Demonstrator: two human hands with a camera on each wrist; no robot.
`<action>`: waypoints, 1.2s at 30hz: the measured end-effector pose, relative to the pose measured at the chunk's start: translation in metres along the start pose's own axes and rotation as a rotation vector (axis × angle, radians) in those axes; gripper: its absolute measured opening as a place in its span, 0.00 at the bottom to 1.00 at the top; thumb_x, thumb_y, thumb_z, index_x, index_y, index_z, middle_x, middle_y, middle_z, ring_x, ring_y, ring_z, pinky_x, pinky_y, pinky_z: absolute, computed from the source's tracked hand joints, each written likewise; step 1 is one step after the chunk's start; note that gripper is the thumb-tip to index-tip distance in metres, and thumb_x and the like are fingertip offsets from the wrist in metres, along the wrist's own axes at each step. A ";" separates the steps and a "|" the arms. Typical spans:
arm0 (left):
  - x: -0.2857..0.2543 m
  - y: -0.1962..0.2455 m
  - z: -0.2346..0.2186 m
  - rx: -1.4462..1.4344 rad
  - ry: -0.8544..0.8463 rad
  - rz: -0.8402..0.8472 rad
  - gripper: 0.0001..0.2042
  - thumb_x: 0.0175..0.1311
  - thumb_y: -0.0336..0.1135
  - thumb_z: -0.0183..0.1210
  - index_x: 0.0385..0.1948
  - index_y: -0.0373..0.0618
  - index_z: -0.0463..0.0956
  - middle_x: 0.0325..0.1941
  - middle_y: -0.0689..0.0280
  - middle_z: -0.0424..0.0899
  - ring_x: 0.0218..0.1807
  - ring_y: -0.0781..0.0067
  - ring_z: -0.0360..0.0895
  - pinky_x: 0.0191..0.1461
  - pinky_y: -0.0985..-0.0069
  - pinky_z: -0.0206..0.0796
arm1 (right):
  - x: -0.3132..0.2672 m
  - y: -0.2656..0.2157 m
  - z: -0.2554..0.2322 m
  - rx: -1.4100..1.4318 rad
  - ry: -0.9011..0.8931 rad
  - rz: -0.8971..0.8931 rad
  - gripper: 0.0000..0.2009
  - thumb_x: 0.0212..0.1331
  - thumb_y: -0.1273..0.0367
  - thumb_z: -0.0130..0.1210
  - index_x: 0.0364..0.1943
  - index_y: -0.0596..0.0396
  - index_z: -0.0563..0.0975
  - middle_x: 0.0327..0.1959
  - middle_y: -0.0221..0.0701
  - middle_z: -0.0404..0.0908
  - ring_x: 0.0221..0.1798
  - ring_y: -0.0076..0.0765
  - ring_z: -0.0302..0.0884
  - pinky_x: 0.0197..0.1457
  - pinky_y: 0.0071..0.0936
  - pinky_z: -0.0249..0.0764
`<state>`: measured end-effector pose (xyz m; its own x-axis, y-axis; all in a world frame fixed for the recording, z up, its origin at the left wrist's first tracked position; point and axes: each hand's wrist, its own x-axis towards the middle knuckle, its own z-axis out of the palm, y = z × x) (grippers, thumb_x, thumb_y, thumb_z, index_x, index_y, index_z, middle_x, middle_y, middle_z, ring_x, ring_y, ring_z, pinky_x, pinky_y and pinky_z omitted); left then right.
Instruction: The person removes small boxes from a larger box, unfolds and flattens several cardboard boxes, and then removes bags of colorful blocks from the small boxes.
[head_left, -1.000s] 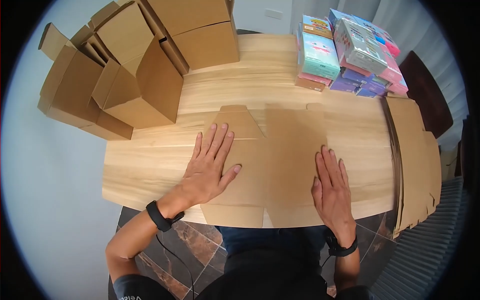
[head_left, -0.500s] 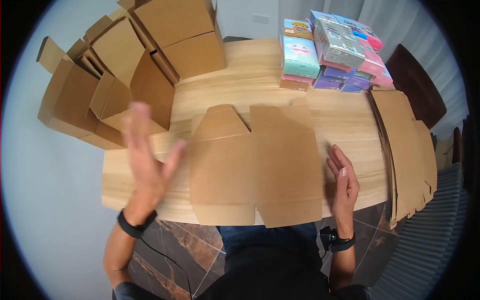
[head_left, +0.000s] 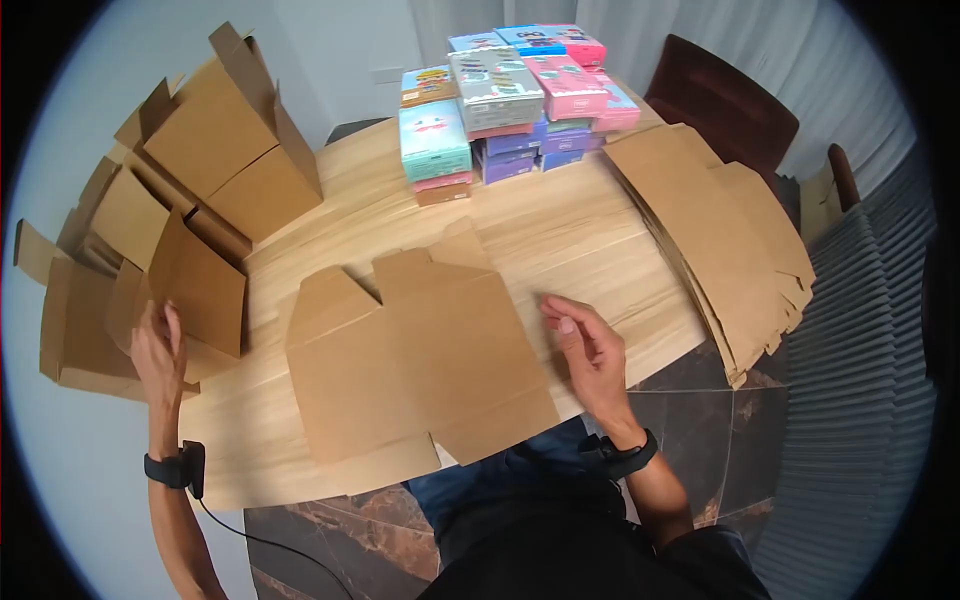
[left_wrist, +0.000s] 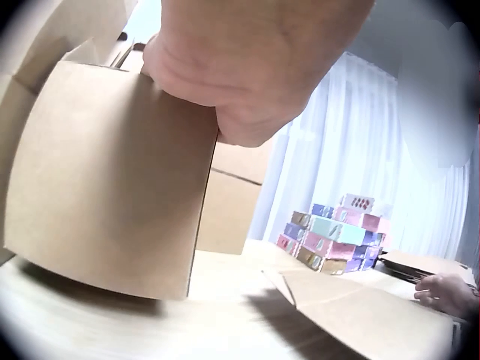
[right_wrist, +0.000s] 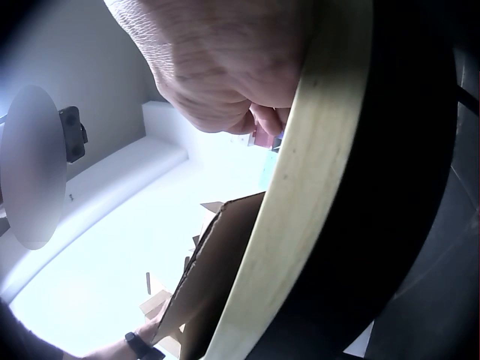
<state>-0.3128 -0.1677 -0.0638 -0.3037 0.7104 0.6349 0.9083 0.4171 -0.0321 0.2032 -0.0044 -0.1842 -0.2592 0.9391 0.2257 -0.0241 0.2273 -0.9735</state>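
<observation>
At the left end of the table my left hand (head_left: 160, 352) grips the upper edge of an open cardboard box (head_left: 208, 285). The left wrist view has its curled fingers over the top of the box's brown panel (left_wrist: 112, 180), with the fingertips hidden. In front of my body lies a flattened cardboard box (head_left: 425, 365), its flaps spread and its near edge by the table's front. My right hand (head_left: 592, 358) is just right of that flattened box, fingers loosely bent and holding nothing.
More opened cardboard boxes (head_left: 215, 130) stand behind at the left. Colourful small boxes (head_left: 435, 140) are piled at the back. A stack of flattened cardboard (head_left: 700, 220) lies along the right edge, near a dark chair (head_left: 725, 95).
My left hand has lifted off the flattened box and gone left to the open box, taking hold of its edge. My right hand has left the flattened box too. The head view has turned right.
</observation>
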 end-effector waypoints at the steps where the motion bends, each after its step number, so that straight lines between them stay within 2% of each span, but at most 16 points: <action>1: 0.001 0.006 -0.018 0.026 -0.001 -0.013 0.20 0.78 0.46 0.54 0.41 0.33 0.80 0.24 0.48 0.80 0.27 0.42 0.76 0.34 0.55 0.68 | -0.002 -0.001 0.001 -0.046 0.010 -0.011 0.14 0.78 0.70 0.52 0.58 0.65 0.80 0.57 0.39 0.85 0.59 0.30 0.81 0.63 0.26 0.75; 3: 0.003 0.028 -0.074 0.069 0.185 -0.061 0.18 0.81 0.43 0.50 0.41 0.35 0.80 0.22 0.51 0.75 0.23 0.54 0.71 0.31 0.60 0.63 | -0.003 -0.004 0.001 -0.111 0.007 -0.049 0.14 0.77 0.70 0.52 0.58 0.64 0.80 0.56 0.39 0.85 0.59 0.31 0.81 0.63 0.28 0.75; 4: -0.002 0.039 -0.107 -0.045 0.163 -0.272 0.20 0.84 0.46 0.48 0.40 0.37 0.79 0.23 0.61 0.74 0.26 0.71 0.67 0.31 0.64 0.60 | -0.003 -0.002 0.002 -0.074 0.020 -0.088 0.14 0.77 0.70 0.52 0.57 0.63 0.81 0.56 0.39 0.85 0.59 0.32 0.81 0.64 0.30 0.75; 6: -0.005 0.037 -0.157 -0.445 0.369 -0.488 0.17 0.83 0.38 0.47 0.52 0.31 0.78 0.35 0.64 0.79 0.39 0.73 0.74 0.46 0.77 0.68 | -0.005 -0.010 0.002 -0.033 0.026 -0.083 0.15 0.79 0.71 0.46 0.60 0.64 0.79 0.58 0.42 0.84 0.61 0.37 0.81 0.66 0.35 0.76; 9: -0.026 0.022 -0.220 -0.513 0.374 -0.468 0.19 0.81 0.39 0.52 0.59 0.30 0.75 0.50 0.60 0.82 0.49 0.73 0.76 0.55 0.74 0.70 | -0.004 -0.045 0.004 -0.097 0.003 -0.364 0.16 0.79 0.69 0.46 0.60 0.66 0.78 0.60 0.48 0.82 0.62 0.49 0.81 0.64 0.43 0.79; 10: -0.024 0.073 -0.223 -0.690 0.491 -0.595 0.18 0.82 0.44 0.50 0.46 0.34 0.77 0.41 0.68 0.81 0.40 0.77 0.75 0.47 0.75 0.68 | -0.003 -0.066 0.002 -0.114 -0.035 -0.489 0.17 0.78 0.67 0.47 0.59 0.66 0.78 0.60 0.49 0.82 0.62 0.52 0.81 0.63 0.45 0.79; 11: -0.085 0.034 -0.205 -0.234 0.538 -0.206 0.15 0.80 0.38 0.50 0.50 0.33 0.78 0.47 0.64 0.85 0.48 0.65 0.81 0.54 0.64 0.70 | 0.001 -0.089 0.004 -0.090 -0.043 -0.502 0.17 0.78 0.67 0.47 0.59 0.66 0.78 0.60 0.49 0.82 0.62 0.52 0.81 0.63 0.45 0.79; 13: -0.176 -0.019 -0.231 0.364 -0.424 -0.412 0.26 0.77 0.43 0.53 0.68 0.32 0.67 0.65 0.52 0.80 0.64 0.52 0.78 0.74 0.60 0.63 | 0.018 -0.139 0.013 -0.314 -0.264 -0.955 0.19 0.75 0.61 0.54 0.58 0.63 0.80 0.59 0.50 0.82 0.61 0.59 0.81 0.61 0.51 0.79; 17: -0.143 0.040 -0.181 0.019 -0.458 -0.559 0.27 0.77 0.43 0.54 0.69 0.32 0.66 0.65 0.50 0.79 0.66 0.52 0.77 0.74 0.60 0.62 | 0.036 -0.228 0.033 -0.649 -0.521 -1.449 0.23 0.70 0.49 0.59 0.59 0.48 0.79 0.67 0.41 0.77 0.68 0.57 0.75 0.63 0.51 0.79; 21: -0.086 0.140 -0.087 -0.502 -0.545 -0.746 0.28 0.77 0.45 0.54 0.70 0.33 0.65 0.66 0.48 0.78 0.67 0.51 0.76 0.75 0.60 0.62 | 0.040 -0.227 0.054 -0.682 -0.923 -1.468 0.21 0.62 0.62 0.62 0.61 0.39 0.77 0.69 0.21 0.76 0.70 0.37 0.74 0.64 0.39 0.78; 23: -0.161 0.123 -0.099 -0.765 -0.584 -0.836 0.29 0.77 0.45 0.55 0.70 0.33 0.64 0.67 0.47 0.78 0.68 0.50 0.75 0.75 0.61 0.61 | 0.036 -0.219 0.052 -0.804 -1.046 -1.422 0.24 0.62 0.60 0.63 0.63 0.42 0.76 0.71 0.23 0.74 0.72 0.39 0.72 0.64 0.37 0.78; 26: -0.091 0.167 -0.040 -1.130 -0.630 -0.959 0.29 0.77 0.46 0.55 0.71 0.34 0.63 0.67 0.45 0.77 0.69 0.50 0.74 0.76 0.61 0.61 | 0.045 -0.212 0.065 -0.858 -1.321 -1.243 0.31 0.58 0.56 0.66 0.66 0.48 0.73 0.75 0.28 0.69 0.74 0.43 0.68 0.64 0.36 0.78; 29: -0.109 0.160 -0.031 -1.477 -0.676 -1.067 0.30 0.77 0.47 0.56 0.72 0.35 0.62 0.68 0.44 0.76 0.70 0.49 0.74 0.77 0.61 0.60 | 0.057 -0.185 0.080 -0.759 -1.484 -1.055 0.39 0.54 0.51 0.69 0.69 0.54 0.70 0.77 0.32 0.64 0.74 0.47 0.66 0.64 0.39 0.78; 31: -0.092 0.161 -0.042 -1.168 -0.342 -1.002 0.31 0.76 0.48 0.58 0.72 0.38 0.62 0.70 0.38 0.71 0.74 0.45 0.69 0.77 0.58 0.60 | 0.062 -0.169 0.086 -0.721 -1.476 -1.010 0.43 0.51 0.49 0.70 0.70 0.56 0.69 0.78 0.34 0.63 0.73 0.49 0.66 0.64 0.41 0.78; 33: -0.078 0.163 -0.090 -0.716 -0.353 -0.389 0.40 0.70 0.54 0.63 0.77 0.43 0.57 0.76 0.35 0.61 0.79 0.42 0.61 0.79 0.55 0.59 | 0.066 -0.161 0.088 -0.643 -1.512 -0.908 0.44 0.58 0.43 0.65 0.71 0.61 0.67 0.75 0.41 0.63 0.72 0.45 0.64 0.64 0.37 0.77; 36: -0.067 0.193 -0.121 -0.663 -0.530 -0.219 0.48 0.62 0.58 0.70 0.79 0.45 0.55 0.81 0.38 0.51 0.82 0.38 0.54 0.79 0.48 0.57 | 0.067 -0.161 0.096 -0.496 -1.421 -1.003 0.34 0.63 0.44 0.62 0.58 0.62 0.77 0.64 0.39 0.74 0.62 0.43 0.73 0.54 0.35 0.81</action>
<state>-0.0821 -0.2034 -0.0191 -0.4353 0.8913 0.1266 0.7438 0.2769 0.6084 0.0967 -0.0026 -0.0161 -0.8750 -0.4414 0.1988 -0.4840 0.8056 -0.3416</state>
